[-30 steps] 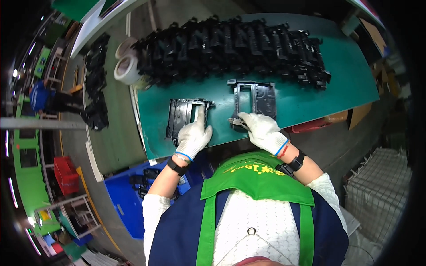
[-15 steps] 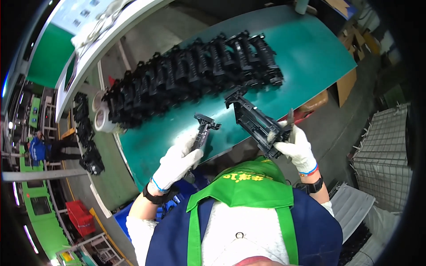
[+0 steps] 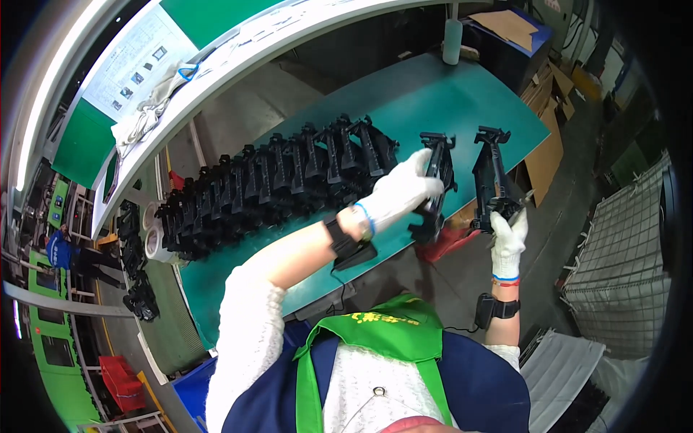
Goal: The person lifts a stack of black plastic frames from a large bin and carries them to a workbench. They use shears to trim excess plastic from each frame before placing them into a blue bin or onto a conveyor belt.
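The left hand (image 3: 401, 189) had its fingers curled around a black plastic frame (image 3: 442, 169), which it held upright over the tabletop (image 3: 404, 79), by the near edge toward the right corner. The right hand (image 3: 508, 234), its fingers closed on the lower end, held a second black frame (image 3: 494, 169) just beside the first; that lower end hung out past the near edge. A row of similar black frames (image 3: 274, 180) stood packed along the tabletop from its left edge to about the middle, with pale tape rolls (image 3: 155, 242) beside that edge.

Past the far right corner, a dark blue box (image 3: 538, 45) bore flat brown cardboard (image 3: 505, 27) across its top. A blue bin (image 3: 189, 393) sat below the near left corner, mostly hidden, its contents out of sight. On the floor farther left stood a red crate (image 3: 121, 382); what it held was too small to tell.
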### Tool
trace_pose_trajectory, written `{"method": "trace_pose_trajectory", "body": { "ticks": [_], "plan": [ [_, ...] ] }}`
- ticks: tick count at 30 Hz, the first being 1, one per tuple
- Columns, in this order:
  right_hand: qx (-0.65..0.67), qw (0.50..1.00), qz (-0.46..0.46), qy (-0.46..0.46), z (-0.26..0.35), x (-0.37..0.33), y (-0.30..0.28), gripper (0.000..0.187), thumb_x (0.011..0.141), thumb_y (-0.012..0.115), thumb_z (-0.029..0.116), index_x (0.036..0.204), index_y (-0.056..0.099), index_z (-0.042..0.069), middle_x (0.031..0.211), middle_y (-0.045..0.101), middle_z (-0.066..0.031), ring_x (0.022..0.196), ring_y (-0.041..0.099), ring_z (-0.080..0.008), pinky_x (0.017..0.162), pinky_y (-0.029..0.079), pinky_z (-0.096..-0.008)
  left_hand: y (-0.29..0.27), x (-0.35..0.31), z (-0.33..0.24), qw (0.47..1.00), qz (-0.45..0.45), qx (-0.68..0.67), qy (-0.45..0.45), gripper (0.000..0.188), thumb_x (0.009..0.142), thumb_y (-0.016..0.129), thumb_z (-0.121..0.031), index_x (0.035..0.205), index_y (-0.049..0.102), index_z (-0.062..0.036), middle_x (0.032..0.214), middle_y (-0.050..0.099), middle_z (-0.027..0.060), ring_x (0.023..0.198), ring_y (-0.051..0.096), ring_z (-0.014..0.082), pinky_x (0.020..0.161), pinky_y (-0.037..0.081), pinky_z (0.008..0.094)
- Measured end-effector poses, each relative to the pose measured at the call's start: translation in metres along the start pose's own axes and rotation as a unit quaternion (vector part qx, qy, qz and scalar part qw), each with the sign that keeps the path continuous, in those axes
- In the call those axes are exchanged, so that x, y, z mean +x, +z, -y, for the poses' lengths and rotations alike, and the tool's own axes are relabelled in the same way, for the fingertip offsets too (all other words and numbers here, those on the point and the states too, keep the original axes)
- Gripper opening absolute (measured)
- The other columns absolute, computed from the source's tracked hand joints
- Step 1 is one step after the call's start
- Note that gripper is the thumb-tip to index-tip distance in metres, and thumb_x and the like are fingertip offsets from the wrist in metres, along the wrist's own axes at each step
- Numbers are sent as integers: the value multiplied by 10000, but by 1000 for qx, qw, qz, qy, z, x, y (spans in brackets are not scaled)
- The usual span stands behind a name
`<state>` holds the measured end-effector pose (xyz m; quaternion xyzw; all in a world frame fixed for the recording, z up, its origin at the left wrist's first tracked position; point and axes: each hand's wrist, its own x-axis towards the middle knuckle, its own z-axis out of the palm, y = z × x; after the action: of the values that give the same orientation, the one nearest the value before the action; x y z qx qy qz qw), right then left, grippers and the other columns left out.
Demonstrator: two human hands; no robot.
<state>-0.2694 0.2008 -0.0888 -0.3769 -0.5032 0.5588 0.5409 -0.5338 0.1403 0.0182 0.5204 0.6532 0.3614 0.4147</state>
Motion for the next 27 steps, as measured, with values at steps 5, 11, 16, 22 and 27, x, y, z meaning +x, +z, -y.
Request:
{"method": "trace_pose_trajectory", "body": {
  "ticks": [5, 11, 16, 22, 27],
  "plan": [
    [22, 999, 38, -18, -49, 42, 13, 381, 907, 643, -24, 1284, 599, 9, 1122, 685, -40, 932, 676, -143, 857, 565, -312, 8, 72, -5, 992, -102, 24, -75, 892, 846, 723, -322, 1607, 394, 6, 1492, 593, 248, 1366, 582, 381, 1159, 423, 377],
    [-6, 995, 96, 23, -92, 75, 46, 371, 893, 655, -40, 1256, 604, 14, 1088, 690, -31, 919, 657, -124, 832, 546, -296, -1, 110, 22, 974, -204, 43, -85, 842, 852, 689, -244, 1607, 393, -15, 1481, 593, 276, 1330, 617, 407, 1108, 481, 435],
    [19, 992, 115, 44, -95, 82, 70, 368, 882, 666, -48, 1239, 610, 22, 1053, 692, -17, 890, 643, -114, 812, 537, -289, -8, 118, 36, 968, -222, 50, -105, 852, 846, 706, -262, 1596, 405, 9, 1495, 589, 269, 1376, 584, 390, 1147, 443, 411],
    [-8, 981, 192, 34, -113, 92, 78, 383, 882, 665, -37, 1257, 610, 17, 1079, 688, -34, 927, 651, -134, 848, 547, -311, -11, 113, 40, 962, -232, 81, -115, 822, 851, 676, -264, 1586, 424, 6, 1431, 625, 291, 1349, 601, 408, 1136, 457, 422],
    [-130, 967, 219, -27, -114, 92, 92, 489, 857, 680, -24, 1337, 596, 20, 1171, 679, -93, 1070, 670, -212, 969, 536, -352, -13, 99, 41, 943, -229, 218, -101, 590, 870, 592, -189, 1422, 554, 16, 1154, 722, 294, 1127, 697, 453, 986, 553, 509]
  ]
}}
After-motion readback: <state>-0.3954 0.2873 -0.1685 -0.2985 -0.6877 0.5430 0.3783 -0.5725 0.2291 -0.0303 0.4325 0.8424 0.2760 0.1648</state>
